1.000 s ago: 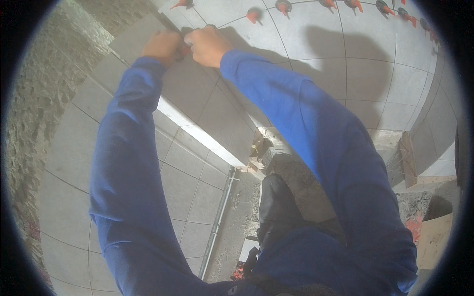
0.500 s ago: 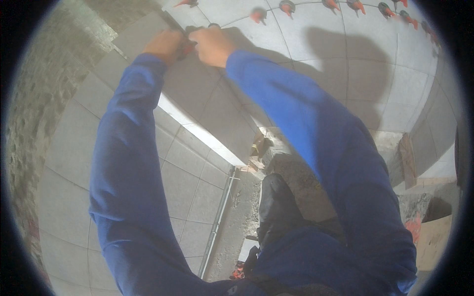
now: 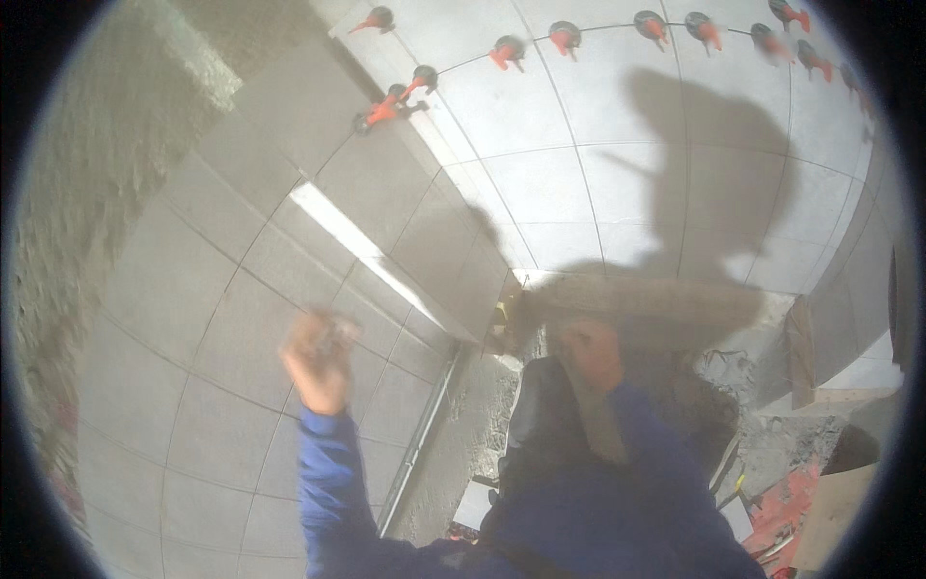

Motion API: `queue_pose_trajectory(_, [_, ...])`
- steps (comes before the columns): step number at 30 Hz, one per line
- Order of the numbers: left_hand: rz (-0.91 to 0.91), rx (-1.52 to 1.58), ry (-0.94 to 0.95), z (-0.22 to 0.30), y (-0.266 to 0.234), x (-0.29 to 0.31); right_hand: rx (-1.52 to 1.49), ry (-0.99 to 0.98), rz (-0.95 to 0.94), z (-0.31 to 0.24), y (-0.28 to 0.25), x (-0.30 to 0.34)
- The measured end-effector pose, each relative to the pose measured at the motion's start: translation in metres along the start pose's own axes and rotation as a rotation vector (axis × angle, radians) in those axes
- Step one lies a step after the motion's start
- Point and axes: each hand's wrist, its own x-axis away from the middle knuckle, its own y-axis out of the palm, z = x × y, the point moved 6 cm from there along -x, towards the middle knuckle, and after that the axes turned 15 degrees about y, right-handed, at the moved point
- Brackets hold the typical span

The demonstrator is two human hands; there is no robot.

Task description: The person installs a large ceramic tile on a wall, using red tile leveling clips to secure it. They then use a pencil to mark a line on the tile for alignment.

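Observation:
My left hand (image 3: 320,362), raised in front of the grey tiles on the left, is smeared by motion; I cannot make out whether it holds anything. Low in the middle, my right hand (image 3: 593,352) is near my leg and in shadow, its fingers unclear. Above both hands, where two tiled faces meet, a red-handled tile leveller (image 3: 382,111) with a dark round base sits on a joint. A second leveller (image 3: 422,82) is close beside it. Neither hand touches them.
A row of similar levellers, one of them a red-and-black leveller (image 3: 564,37), runs along the upper joint of the pale tiles (image 3: 617,183). Rough mortar (image 3: 106,193) borders the far left. Wooden boards (image 3: 801,352) and rubble (image 3: 772,434) are at lower right.
Both hands have come away from the levellers at the tile corner and dropped toward me, moving apart. A pair of levellers there, mostly covered before, now shows fully.

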Motion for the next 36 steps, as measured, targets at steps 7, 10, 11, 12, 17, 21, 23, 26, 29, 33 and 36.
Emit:
queue_pose_trajectory(7, [-0.805,0.019,-0.760,-0.016,0.141,0.362,-0.047,1.170,-0.085,0.240,0.004,0.155])
queue_pose_trajectory(10, [-1.116,0.100,-0.866,0.022,0.150,0.492,-0.127,1.123,-0.058,0.287,0.000,0.186])
queue_pose_trajectory(11, [-1.204,0.164,-0.780,0.037,0.149,0.520,-0.148,1.129,-0.052,0.299,0.005,0.187])
queue_pose_trajectory(12, [-1.321,0.231,-0.715,0.050,0.146,0.545,-0.164,1.136,-0.043,0.310,0.008,0.187])
queue_pose_trajectory(17, [-1.052,0.538,-0.822,0.088,0.128,0.582,-0.133,1.084,-0.015,0.356,0.006,0.170])
queue_pose_trajectory(21, [-1.126,0.265,-0.904,0.085,0.141,0.575,0.001,1.010,-0.046,0.399,-0.002,0.170])
queue_pose_trajectory(23, [-1.123,0.180,-1.000,0.076,0.152,0.572,0.047,0.998,-0.078,0.423,-0.009,0.176])
queue_pose_trajectory(26, [-1.131,0.074,-1.196,0.072,0.152,0.586,-0.005,1.078,-0.103,0.454,-0.022,0.194])
queue_pose_trajectory(29, [-0.904,0.233,-1.291,0.074,0.148,0.608,0.074,1.004,-0.156,0.460,-0.033,0.200])
queue_pose_trajectory(33, [-1.224,0.115,-1.303,0.063,0.142,0.665,0.860,0.195,-0.308,0.430,-0.038,0.208])
queue_pose_trajectory(36, [-1.588,0.049,-1.274,0.061,0.132,0.710,0.952,0.299,-0.301,0.446,-0.048,0.214])
